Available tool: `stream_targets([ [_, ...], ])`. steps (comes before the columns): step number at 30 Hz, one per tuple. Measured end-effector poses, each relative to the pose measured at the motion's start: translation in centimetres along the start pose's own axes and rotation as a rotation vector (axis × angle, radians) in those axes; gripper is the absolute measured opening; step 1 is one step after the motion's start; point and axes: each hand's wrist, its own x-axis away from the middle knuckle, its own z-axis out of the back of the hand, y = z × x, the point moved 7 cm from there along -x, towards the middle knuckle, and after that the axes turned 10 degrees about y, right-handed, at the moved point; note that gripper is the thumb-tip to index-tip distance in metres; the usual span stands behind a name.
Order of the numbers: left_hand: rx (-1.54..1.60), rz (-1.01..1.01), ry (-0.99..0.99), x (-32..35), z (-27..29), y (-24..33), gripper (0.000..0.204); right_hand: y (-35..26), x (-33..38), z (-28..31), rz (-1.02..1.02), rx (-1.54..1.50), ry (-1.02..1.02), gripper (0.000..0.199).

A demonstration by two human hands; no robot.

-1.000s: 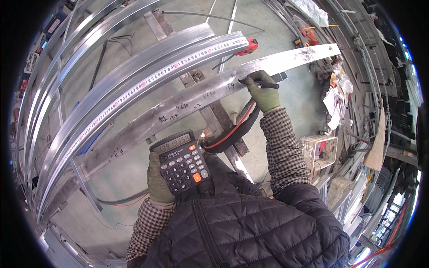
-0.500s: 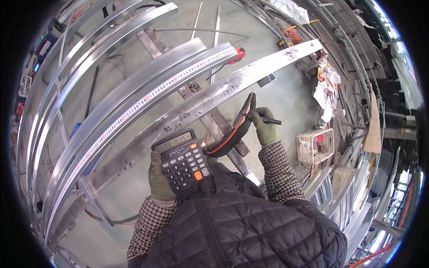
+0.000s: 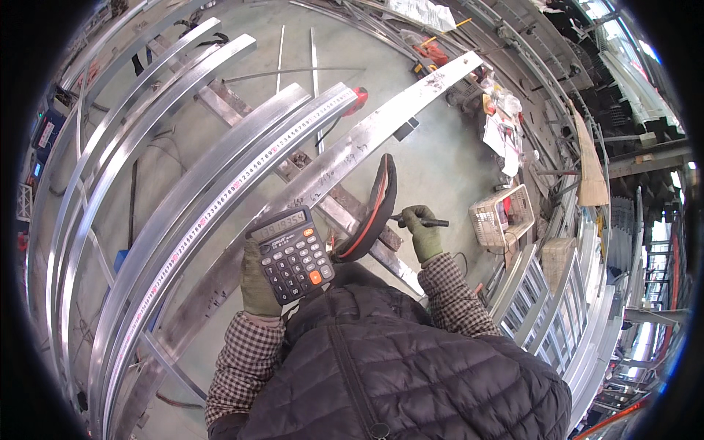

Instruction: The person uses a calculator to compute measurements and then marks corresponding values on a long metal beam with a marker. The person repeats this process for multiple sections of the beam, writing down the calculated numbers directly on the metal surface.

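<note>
A dark grey desktop calculator (image 3: 295, 258), its display lit with digits, is held tilted in my gloved left hand (image 3: 257, 287), which grips its left side. My gloved right hand (image 3: 422, 233) has its fingers closed around a black marker pen (image 3: 437, 223). Just left of that hand curves a black padded piece with a red-orange stripe (image 3: 375, 220), like a cap brim. Beyond both hands lies a long flat metal bar (image 3: 389, 117) with handwritten marks. Alongside it, a tape measure blade (image 3: 253, 165) is stretched over metal profiles, its red case (image 3: 357, 101) at the far end.
More shiny metal profiles (image 3: 158, 95) run along the left. Rusty steel supports (image 3: 220, 104) cross beneath the bars. A white plastic crate (image 3: 480, 220) stands on the floor at right, with papers (image 3: 502, 139) beyond it and ladder-like metal frames (image 3: 543, 315) nearer.
The view has turned, so the bars and crate sit further left in the picture. My right hand has drawn slightly nearer with the marker, apart from the black striped piece. The calculator remains held.
</note>
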Motion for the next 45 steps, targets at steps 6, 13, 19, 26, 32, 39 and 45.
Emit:
stream_targets([
  [6,-0.045,-0.082,0.053,-2.1,1.4,0.5,0.055,-6.4,-8.2,0.1,0.197,-0.139,0.185,0.029],
  [13,-0.068,-0.166,0.104,-1.4,0.1,1.2,0.057,-15.2,-19.1,-3.8,0.293,-0.245,0.2,0.042],
  [19,-0.073,-0.216,0.196,-1.4,0.7,1.4,0.058,-16.2,-23.9,-8.7,0.222,-0.223,0.135,0.045],
  [26,-0.161,-0.24,0.268,-1.7,3.3,1.5,0.059,-13.7,-24.4,-10.1,0.209,-0.175,0.098,0.037],
  [32,-0.128,-0.139,0.202,-2.6,3.7,0.9,0.068,-14.0,-23.9,-10.0,0.191,-0.17,0.117,0.03],
  [39,-0.171,-0.088,0.157,-2.7,3.4,0.9,0.072,-13.8,-24.4,-9.8,0.115,-0.116,0.162,0.036],
  [45,-0.216,-0.08,0.211,-2.8,3.5,1.1,0.061,-14.0,-24.3,-10.0,0.118,-0.125,0.183,0.039],
])
